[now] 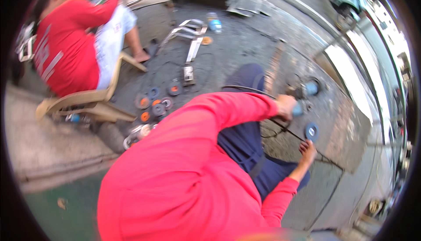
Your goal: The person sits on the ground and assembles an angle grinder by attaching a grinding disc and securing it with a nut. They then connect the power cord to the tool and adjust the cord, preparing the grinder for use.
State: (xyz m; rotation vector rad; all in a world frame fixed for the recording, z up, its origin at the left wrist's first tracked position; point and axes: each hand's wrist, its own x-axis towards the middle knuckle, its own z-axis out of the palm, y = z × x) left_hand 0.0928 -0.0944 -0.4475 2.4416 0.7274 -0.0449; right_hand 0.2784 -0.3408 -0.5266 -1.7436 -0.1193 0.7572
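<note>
My left hand (286, 107) is closed around the rear of a blue angle grinder (298, 109), low over the worn board in front of me. A dark cable (250, 90) runs to this hand. My right hand (308, 150) pinches the edge of a dark round grinding disc (312, 131) with a pale centre. The disc is apart from the grinder, nearer my right side. Just beyond my left hand lies another blue and dark power tool (310, 88), blurred.
Several loose discs (158, 109) lie on the floor at left. Further off are a metal frame (193, 33) and a plastic bottle (214, 23). A person in red (66, 48) sits on a beige plastic chair (115, 76). Cables cross the floor.
</note>
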